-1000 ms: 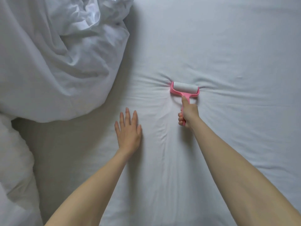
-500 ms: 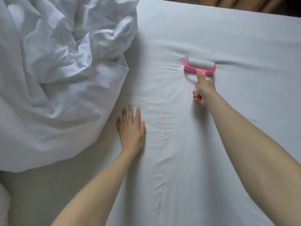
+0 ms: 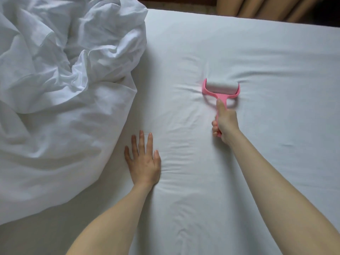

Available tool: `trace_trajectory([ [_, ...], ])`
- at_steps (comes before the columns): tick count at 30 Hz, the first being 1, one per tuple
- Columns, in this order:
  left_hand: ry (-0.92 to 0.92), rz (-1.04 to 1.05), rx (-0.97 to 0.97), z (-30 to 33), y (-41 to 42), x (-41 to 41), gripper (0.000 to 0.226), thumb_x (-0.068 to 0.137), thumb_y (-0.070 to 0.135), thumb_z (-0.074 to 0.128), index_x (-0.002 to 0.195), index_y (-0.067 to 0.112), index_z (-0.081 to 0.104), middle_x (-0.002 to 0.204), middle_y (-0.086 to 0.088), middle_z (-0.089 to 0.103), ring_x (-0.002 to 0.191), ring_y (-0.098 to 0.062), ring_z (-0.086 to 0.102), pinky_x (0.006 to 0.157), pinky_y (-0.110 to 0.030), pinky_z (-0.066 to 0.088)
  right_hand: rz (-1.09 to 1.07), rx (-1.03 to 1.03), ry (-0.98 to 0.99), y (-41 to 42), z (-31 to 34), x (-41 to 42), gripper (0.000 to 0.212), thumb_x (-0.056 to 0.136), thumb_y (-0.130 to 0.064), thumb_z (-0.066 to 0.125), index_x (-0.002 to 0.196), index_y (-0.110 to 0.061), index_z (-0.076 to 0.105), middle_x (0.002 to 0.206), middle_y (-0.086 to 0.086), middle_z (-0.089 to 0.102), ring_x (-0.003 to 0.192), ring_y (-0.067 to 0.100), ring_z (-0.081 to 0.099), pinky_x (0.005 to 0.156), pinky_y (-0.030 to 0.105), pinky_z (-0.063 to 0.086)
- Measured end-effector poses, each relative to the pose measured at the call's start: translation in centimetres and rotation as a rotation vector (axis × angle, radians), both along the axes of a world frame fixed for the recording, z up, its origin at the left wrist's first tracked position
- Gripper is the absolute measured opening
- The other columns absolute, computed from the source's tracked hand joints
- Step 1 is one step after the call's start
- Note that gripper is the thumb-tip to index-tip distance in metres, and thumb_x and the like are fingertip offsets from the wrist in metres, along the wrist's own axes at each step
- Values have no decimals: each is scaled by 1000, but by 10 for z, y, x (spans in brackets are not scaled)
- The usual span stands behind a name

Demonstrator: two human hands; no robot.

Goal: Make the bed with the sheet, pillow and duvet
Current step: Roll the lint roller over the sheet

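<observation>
A bedroom in a home or hotel: a wide bed (image 3: 257,181) covered with a taut white fitted sheet (image 3: 202,208) fills nearly the whole view, a rumpled white cotton duvet (image 3: 55,107) is heaped on its left side, and beige pleated curtains (image 3: 266,8) hang beyond the far edge.

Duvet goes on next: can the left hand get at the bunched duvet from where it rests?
Probably yes. The left hand lies flat and open on the sheet, holding nothing, and the duvet edge sits just to its left with nothing between them. The right hand is busy gripping the lint roller.
</observation>
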State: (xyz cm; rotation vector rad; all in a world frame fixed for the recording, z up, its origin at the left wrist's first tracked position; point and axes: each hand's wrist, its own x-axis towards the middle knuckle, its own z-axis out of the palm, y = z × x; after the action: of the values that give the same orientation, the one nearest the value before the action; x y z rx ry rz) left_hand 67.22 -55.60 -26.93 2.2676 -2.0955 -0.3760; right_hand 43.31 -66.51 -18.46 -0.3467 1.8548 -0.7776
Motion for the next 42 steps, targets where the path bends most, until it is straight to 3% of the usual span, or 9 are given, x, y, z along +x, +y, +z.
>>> trace_trajectory([
  [4, 8, 0, 0, 2, 0, 0, 60, 92, 38, 26, 150, 26, 24, 159, -1, 18, 146, -27, 13, 113, -50, 9, -7, 18, -35, 75, -1, 14, 47, 89, -56, 51, 73, -15, 36, 58, 7, 32, 39, 13, 27, 39, 17, 21],
  [8, 5, -2, -2, 2, 0, 0, 59, 92, 37, 26, 150, 26, 25, 159, -1, 20, 146, -26, 13, 113, -49, 9, 40, 33, -45, 88, 7, 9, 49, 90, -56, 50, 73, -13, 37, 58, 8, 34, 38, 14, 28, 37, 19, 21],
  [12, -1, 4, -9, 0, 0, 0, 59, 92, 37, 26, 150, 26, 25, 158, 0, 22, 145, -26, 15, 113, -49, 11, 74, 22, -18, 42, 6, -2, 50, 90, -57, 49, 67, -14, 36, 55, 8, 36, 37, 14, 30, 37, 18, 23],
  [20, -22, 4, 10, -6, 0, -1, 60, 91, 36, 28, 149, 26, 25, 158, 0, 21, 145, -27, 17, 112, -49, 13, 159, -61, 30, -102, 19, -27, 40, 92, -55, 47, 76, -20, 36, 62, 2, 34, 29, 9, 29, 42, 11, 26],
  [25, -35, 1, 13, -12, 0, 2, 60, 91, 36, 28, 150, 27, 23, 158, 0, 18, 145, -28, 18, 112, -49, 14, 167, -91, 53, -131, 12, -25, 39, 92, -54, 47, 82, -18, 38, 61, 2, 35, 34, 12, 32, 41, 12, 29],
  [34, -22, 0, 11, -7, 1, 2, 59, 90, 36, 29, 149, 27, 25, 157, 0, 20, 144, -27, 20, 111, -49, 15, 148, -98, 68, -5, -3, -18, 51, 90, -57, 51, 62, -15, 39, 51, 10, 39, 32, 15, 32, 40, 19, 25],
  [37, -20, 8, 4, -4, 1, 1, 59, 90, 36, 28, 149, 27, 24, 157, 1, 19, 144, -26, 19, 111, -49, 13, 135, -77, 44, 43, -7, -14, 51, 89, -58, 51, 66, -14, 41, 54, 11, 38, 36, 14, 31, 38, 18, 24],
  [42, -28, 1, -5, -3, -1, 0, 59, 90, 35, 29, 148, 26, 27, 157, 0, 21, 144, -26, 19, 111, -49, 14, 146, -90, 54, 38, -8, -13, 51, 89, -57, 52, 66, -12, 41, 55, 11, 38, 37, 15, 32, 39, 19, 25],
])
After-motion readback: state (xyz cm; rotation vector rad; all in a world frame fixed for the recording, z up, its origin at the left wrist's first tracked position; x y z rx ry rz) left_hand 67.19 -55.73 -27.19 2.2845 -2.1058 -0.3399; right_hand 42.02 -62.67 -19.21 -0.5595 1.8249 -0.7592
